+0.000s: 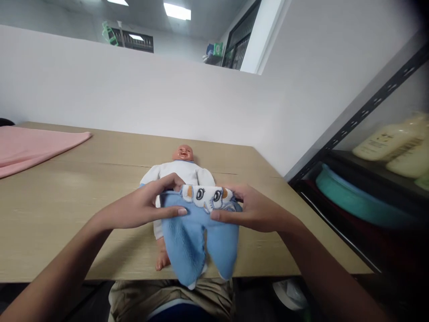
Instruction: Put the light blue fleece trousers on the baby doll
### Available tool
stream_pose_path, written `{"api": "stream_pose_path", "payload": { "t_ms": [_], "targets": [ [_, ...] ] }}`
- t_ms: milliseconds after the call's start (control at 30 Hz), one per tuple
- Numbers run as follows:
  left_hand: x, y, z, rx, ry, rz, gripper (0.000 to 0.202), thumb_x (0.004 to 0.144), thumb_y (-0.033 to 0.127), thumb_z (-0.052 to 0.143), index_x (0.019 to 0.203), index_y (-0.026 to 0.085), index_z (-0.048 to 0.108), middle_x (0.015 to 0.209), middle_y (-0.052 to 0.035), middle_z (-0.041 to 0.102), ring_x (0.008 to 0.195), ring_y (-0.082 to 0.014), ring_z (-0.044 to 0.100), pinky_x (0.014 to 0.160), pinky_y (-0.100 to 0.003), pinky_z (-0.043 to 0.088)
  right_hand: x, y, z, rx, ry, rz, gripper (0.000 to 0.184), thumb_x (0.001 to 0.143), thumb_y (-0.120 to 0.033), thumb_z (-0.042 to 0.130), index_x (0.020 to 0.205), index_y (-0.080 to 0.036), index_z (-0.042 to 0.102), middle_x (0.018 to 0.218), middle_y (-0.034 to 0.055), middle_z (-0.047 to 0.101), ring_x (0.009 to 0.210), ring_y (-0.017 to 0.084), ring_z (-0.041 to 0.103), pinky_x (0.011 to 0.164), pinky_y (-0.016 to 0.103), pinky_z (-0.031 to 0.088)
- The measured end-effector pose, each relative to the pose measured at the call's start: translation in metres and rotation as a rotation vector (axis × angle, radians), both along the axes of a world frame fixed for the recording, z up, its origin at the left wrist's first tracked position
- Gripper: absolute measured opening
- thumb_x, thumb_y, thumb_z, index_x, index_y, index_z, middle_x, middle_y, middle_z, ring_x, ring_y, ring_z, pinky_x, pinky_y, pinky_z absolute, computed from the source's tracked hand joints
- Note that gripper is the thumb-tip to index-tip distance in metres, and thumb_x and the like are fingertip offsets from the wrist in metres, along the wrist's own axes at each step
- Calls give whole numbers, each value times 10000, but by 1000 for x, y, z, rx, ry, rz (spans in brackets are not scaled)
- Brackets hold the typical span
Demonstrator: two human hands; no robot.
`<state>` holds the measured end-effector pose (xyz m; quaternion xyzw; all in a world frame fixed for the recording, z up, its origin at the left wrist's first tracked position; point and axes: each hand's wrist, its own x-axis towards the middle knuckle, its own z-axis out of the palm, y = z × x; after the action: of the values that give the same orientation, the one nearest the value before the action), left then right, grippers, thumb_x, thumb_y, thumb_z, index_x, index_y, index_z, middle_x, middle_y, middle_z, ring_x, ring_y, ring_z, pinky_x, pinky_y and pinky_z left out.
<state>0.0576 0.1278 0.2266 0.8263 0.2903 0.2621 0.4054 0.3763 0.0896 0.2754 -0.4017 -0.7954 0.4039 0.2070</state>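
Between both hands hang small blue baby pants (pixel 187 237), held up by the waistband with the legs pointing down. An embroidered face with two eyes decorates a white patch near the waist. My left hand (pixel 157 205) pinches the left side, thumb in front and fingers behind the fabric. On the other side my right hand (pixel 248 208) grips the cloth the same way. Behind the pants a baby doll (pixel 183 154) lies on its back on the table, dressed in a white top (pixel 177 171). One bare foot of the doll shows; the pants hide much of its lower body.
The wooden table (pixel 83 214) ends at a low white wall (pixel 150 98). A pink cloth (pixel 36 145) lies at the far left. To the right, a dark metal shelf (pixel 362 112) holds pale yellow bottles (pixel 382 141) and a teal basin (pixel 355 199).
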Motion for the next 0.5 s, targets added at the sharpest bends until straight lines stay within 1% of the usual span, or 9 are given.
{"api": "stream_pose_path", "payload": {
  "t_ms": [67, 100, 133, 200, 233, 300, 400, 433, 500],
  "targets": [
    [-1, 5, 2, 93, 11, 36, 507, 1013, 562, 864, 1375, 291, 634, 1244, -36, 663, 1126, -237, 620, 943, -331, 523, -4, 5, -2, 79, 62, 6, 404, 990, -575, 884, 1157, -221, 784, 1056, 34, 781, 952, 241, 702, 845, 328, 545],
    [-1, 8, 3, 140, 14, 63, 556, 993, 556, 887, 1417, 299, 634, 1304, -48, 663, 1179, -254, 620, 983, -345, 528, -5, 8, -3, 96, 91, 21, 401, 989, -567, 891, 1161, -221, 783, 1046, 29, 769, 945, 233, 693, 847, 324, 544],
    [0, 11, 3, 185, 21, 83, 563, 983, 552, 898, 1419, 298, 650, 1348, -59, 660, 1234, -273, 612, 1027, -362, 527, -7, 12, -6, 98, 120, 37, 402, 990, -560, 895, 1177, -223, 781, 1042, 25, 759, 943, 227, 686, 851, 321, 545],
    [1, 17, 2, 250, 43, 91, 452, 994, 546, 883, 1309, 270, 711, 1363, -73, 667, 1304, -302, 592, 1102, -392, 514, -10, 21, -14, 81, 178, 52, 408, 997, -547, 896, 1229, -235, 772, 1053, 20, 744, 958, 219, 680, 867, 315, 550],
    [1, 20, 1, 255, 45, 80, 397, 1009, 542, 864, 1249, 257, 727, 1344, -74, 677, 1308, -305, 594, 1119, -399, 513, -12, 27, -20, 66, 211, 49, 414, 999, -545, 897, 1243, -239, 762, 1061, 19, 738, 965, 217, 679, 873, 314, 555],
    [0, 24, -2, 200, -1, 49, 360, 1032, 533, 833, 1222, 247, 725, 1283, -67, 696, 1252, -289, 625, 1087, -385, 538, -16, 38, -35, 25, 283, 42, 466, 972, -561, 921, 1256, -239, 739, 1087, 23, 737, 995, 220, 688, 905, 323, 572],
    [2, 26, -8, 36, -178, 37, 369, 1058, 521, 800, 1250, 231, 678, 1155, -50, 700, 1060, -230, 666, 927, -315, 581, -21, 50, -57, -101, 348, 111, 674, 850, -592, 1012, 1334, -223, 723, 1229, 63, 782, 1179, 278, 727, 1071, 398, 591],
    [3, 26, -10, -8, -237, 54, 363, 1068, 527, 785, 1234, 226, 668, 1107, -41, 696, 1000, -210, 662, 880, -290, 580, -23, 52, -62, -149, 322, 136, 716, 812, -590, 1037, 1342, -214, 736, 1262, 78, 796, 1227, 303, 731, 1110, 427, 588],
    [7, 25, -13, -65, -299, 115, 383, 1082, 554, 760, 1259, 226, 673, 1098, -37, 708, 969, -195, 656, 852, -266, 576, -24, 52, -69, -215, 218, 133, 688, 777, -575, 1059, 1281, -197, 782, 1241, 93, 826, 1208, 333, 751, 1094, 461, 608]
  ]
}}
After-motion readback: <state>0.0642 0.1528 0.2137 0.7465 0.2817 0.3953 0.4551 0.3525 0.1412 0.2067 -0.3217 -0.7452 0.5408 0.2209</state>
